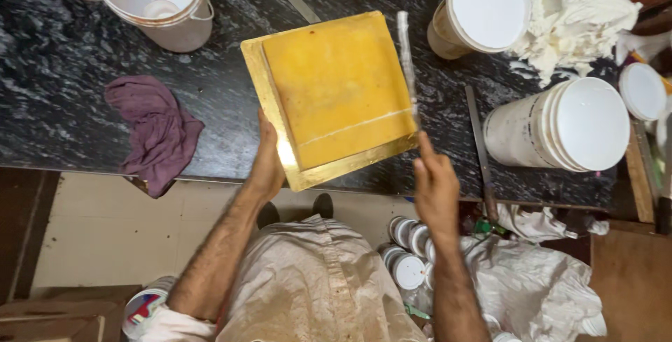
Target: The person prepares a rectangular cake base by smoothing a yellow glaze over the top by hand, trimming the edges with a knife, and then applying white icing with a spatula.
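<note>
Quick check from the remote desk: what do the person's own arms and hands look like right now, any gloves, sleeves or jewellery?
Both hands are bare: no gloves on the left hand or the right hand, and no rings, watch or wristband show. Both forearms are uncovered and hairy up to the elbows. A light sleeve, rolled or short, shows only at the left elbow; the right arm's sleeve is out of view.

Left hand (pixel 268 163): bare, raised from a bare forearm that runs up from the lower left; palm turned inward to the right, fingers extended far and pressed flat, thumb hidden. Right hand (pixel 435 189): bare, back facing the camera, forearm rising near-vertically from the bottom edge; fingers curled closed in a grip, index finger extended far along the top. Both arms bent at the elbow, hands level, well apart.
</note>
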